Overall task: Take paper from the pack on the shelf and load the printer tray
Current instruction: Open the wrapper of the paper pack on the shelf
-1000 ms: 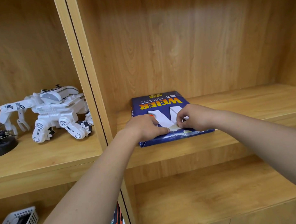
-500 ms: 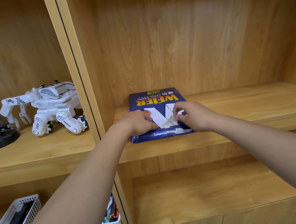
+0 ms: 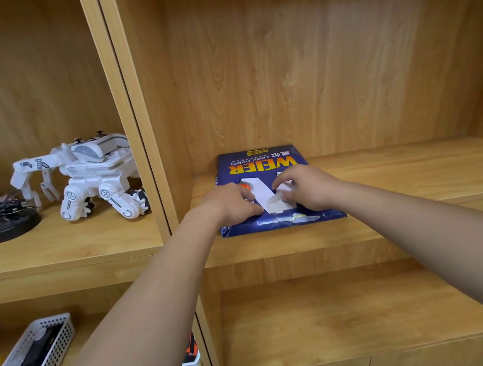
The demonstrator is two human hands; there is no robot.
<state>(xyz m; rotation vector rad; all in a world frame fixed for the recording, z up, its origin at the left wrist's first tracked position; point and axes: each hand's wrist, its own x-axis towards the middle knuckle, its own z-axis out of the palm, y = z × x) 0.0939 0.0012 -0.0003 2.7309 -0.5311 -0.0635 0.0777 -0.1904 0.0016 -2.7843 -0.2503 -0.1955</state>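
Two hands laid on blue paper pack (image 3: 265,164), flat at front of middle shelf (image 3: 402,180). Left hand (image 3: 230,202) curled, pressed on wrapper. Right hand (image 3: 305,186) pinched on torn white flap (image 3: 276,202). Best done: pack pinned down, flap peeled back gently, sheets drawn out level. Printer tray not seen.

Warm, even indoor light, a pale glare patch on the back panel (image 3: 366,22), wide-angle bowing at edges.
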